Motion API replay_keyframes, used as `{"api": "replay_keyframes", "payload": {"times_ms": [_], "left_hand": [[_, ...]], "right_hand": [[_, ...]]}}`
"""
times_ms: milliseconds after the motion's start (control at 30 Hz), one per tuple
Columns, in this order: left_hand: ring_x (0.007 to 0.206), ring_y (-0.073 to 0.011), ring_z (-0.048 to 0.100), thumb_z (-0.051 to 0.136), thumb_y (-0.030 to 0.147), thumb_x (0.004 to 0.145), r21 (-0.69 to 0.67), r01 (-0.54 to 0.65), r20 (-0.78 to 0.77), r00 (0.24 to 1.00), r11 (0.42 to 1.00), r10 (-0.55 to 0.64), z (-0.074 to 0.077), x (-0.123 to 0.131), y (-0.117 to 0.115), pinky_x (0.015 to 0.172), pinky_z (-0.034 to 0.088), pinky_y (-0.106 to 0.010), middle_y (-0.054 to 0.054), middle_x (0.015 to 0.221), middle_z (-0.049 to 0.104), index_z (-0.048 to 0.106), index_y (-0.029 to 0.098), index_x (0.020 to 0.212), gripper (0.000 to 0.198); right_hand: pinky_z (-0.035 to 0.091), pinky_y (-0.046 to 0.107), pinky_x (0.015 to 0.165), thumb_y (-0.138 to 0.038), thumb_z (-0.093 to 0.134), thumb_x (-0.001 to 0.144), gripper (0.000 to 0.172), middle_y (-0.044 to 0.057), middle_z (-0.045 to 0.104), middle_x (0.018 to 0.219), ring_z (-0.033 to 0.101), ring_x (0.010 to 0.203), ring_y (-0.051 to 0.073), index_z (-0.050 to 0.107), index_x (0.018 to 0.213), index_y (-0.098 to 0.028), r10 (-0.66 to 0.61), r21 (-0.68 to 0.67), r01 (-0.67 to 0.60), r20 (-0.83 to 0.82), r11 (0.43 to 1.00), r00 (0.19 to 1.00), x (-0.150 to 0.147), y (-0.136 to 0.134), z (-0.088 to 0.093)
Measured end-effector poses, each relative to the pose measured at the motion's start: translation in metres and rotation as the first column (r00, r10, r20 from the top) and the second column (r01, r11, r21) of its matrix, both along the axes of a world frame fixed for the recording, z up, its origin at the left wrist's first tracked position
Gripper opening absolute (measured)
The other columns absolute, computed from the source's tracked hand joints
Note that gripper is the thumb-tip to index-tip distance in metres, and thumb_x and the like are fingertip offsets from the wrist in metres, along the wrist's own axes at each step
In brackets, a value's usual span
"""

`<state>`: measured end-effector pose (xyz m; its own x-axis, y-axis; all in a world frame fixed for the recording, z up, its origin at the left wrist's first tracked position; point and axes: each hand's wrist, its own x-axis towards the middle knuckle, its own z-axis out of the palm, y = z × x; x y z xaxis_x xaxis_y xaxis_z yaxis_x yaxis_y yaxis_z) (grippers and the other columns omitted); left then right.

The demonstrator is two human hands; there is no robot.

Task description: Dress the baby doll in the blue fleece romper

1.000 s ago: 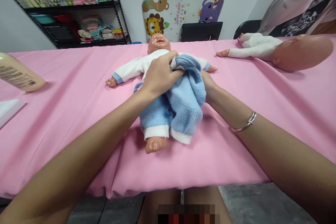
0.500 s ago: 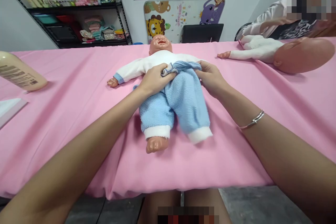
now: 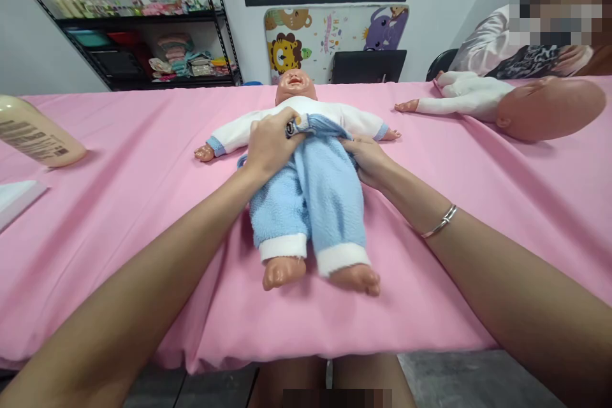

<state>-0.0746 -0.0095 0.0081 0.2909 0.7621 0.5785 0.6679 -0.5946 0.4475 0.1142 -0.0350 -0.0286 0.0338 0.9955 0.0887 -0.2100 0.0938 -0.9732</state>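
A baby doll (image 3: 295,85) in a white top lies on its back on the pink cloth, head away from me. Blue fleece pants (image 3: 335,185) with white cuffs cover its legs, and both feet stick out below. My left hand (image 3: 271,143) grips the waistband near the doll's belly, fingers closed round the bunched edge. On the other side, my right hand (image 3: 366,158) pinches the waistband by the doll's hip. Part of the waistband is hidden under my fingers.
A pink-covered table (image 3: 143,204) spans the view. On the left are a beige bottle (image 3: 41,134) and a white box-like object (image 3: 19,201). A second doll (image 3: 545,108) lies at the right, with a person (image 3: 488,41) seated behind. Shelves (image 3: 143,19) stand at the back.
My right hand has moved left and slightly down with the waistband. The pant leg on the right has swung inward, and the doll's second foot now shows from its cuff.
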Motion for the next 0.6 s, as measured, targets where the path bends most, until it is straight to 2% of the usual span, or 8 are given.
{"api": "replay_keyframes", "payload": {"times_ms": [100,133,200,267,333,467,533,600], "left_hand": [[0.087,-0.0255,0.058,0.065,0.051,0.078,-0.115,-0.1,0.045,0.993,0.988,0.105,-0.003,-0.027,0.008,0.08,0.043,-0.033,-0.006,0.088,0.066,0.059,0.02,0.089,0.034],[0.086,-0.0262,0.058,0.062,0.057,0.079,-0.2,-0.097,0.026,0.994,0.975,0.104,-0.004,-0.037,0.01,0.078,0.044,-0.034,-0.007,0.088,0.066,0.06,0.019,0.089,0.039],[0.086,-0.0276,0.059,0.057,0.066,0.078,-0.387,-0.004,-0.018,1.0,0.922,-0.003,-0.005,-0.054,0.01,0.075,0.045,-0.034,-0.009,0.089,0.067,0.063,0.019,0.09,0.049],[0.09,-0.0282,0.06,0.06,0.068,0.075,-0.512,0.147,0.028,0.988,0.847,-0.155,-0.007,-0.063,0.009,0.075,0.047,-0.034,-0.01,0.096,0.069,0.065,0.019,0.096,0.053],[0.096,-0.0269,0.061,0.07,0.063,0.07,-0.521,0.264,0.181,0.963,0.812,-0.197,-0.01,-0.064,0.008,0.08,0.049,-0.033,-0.009,0.104,0.069,0.065,0.019,0.1,0.054],[0.092,-0.0219,0.063,0.076,0.053,0.068,-0.438,0.357,0.534,0.841,0.825,-0.081,-0.021,-0.052,0.011,0.082,0.05,-0.032,-0.006,0.101,0.07,0.066,0.018,0.096,0.045],[0.088,-0.0204,0.064,0.076,0.048,0.07,-0.432,0.391,0.618,0.785,0.813,-0.049,-0.023,-0.047,0.012,0.08,0.051,-0.032,-0.005,0.096,0.071,0.067,0.018,0.095,0.04],[0.086,-0.0196,0.065,0.075,0.046,0.072,-0.457,0.409,0.64,0.768,0.789,-0.027,-0.022,-0.047,0.013,0.078,0.052,-0.031,-0.006,0.094,0.071,0.067,0.018,0.095,0.036]], "right_hand": [[0.043,0.027,0.06,-0.018,0.064,0.074,0.01,-0.001,0.053,0.062,0.047,0.059,0.012,0.058,0.066,-0.016,-0.205,0.026,0.204,0.201,0.979,0.958,0.011,0.005,-0.006],[0.043,0.028,0.061,-0.017,0.063,0.073,0.01,-0.001,0.053,0.062,0.047,0.06,0.013,0.057,0.065,-0.016,-0.283,0.046,0.281,0.276,0.958,0.919,0.015,0.007,-0.008],[0.046,0.028,0.066,-0.016,0.064,0.072,0.005,0.0,0.057,0.067,0.052,0.067,0.015,0.059,0.072,-0.017,-0.35,0.074,0.345,0.32,0.935,0.88,0.017,0.01,-0.012],[0.05,0.03,0.074,-0.022,0.068,0.07,0.016,0.0,0.064,0.077,0.058,0.077,0.017,0.061,0.085,-0.019,-0.295,0.066,0.287,0.211,0.956,0.932,0.015,0.011,-0.014],[0.051,0.033,0.085,-0.032,0.072,0.071,0.027,0.002,0.068,0.091,0.062,0.089,0.018,0.062,0.094,-0.021,-0.189,0.058,0.185,0.07,0.981,0.979,0.01,0.011,-0.015],[0.048,0.04,0.098,-0.044,0.073,0.072,0.037,0.007,0.069,0.106,0.063,0.102,0.023,0.066,0.1,-0.02,-0.088,0.089,0.084,0.054,0.993,0.995,0.002,0.006,-0.017],[0.05,0.042,0.095,-0.041,0.072,0.072,0.035,0.007,0.068,0.106,0.061,0.105,0.025,0.067,0.1,-0.021,-0.093,0.13,0.081,0.085,0.988,0.992,0.0,0.004,-0.019],[0.053,0.042,0.09,-0.038,0.069,0.072,0.031,0.006,0.068,0.107,0.059,0.107,0.026,0.067,0.098,-0.022,-0.101,0.152,0.086,0.093,0.985,0.991,0.0,0.004,-0.02]]}}
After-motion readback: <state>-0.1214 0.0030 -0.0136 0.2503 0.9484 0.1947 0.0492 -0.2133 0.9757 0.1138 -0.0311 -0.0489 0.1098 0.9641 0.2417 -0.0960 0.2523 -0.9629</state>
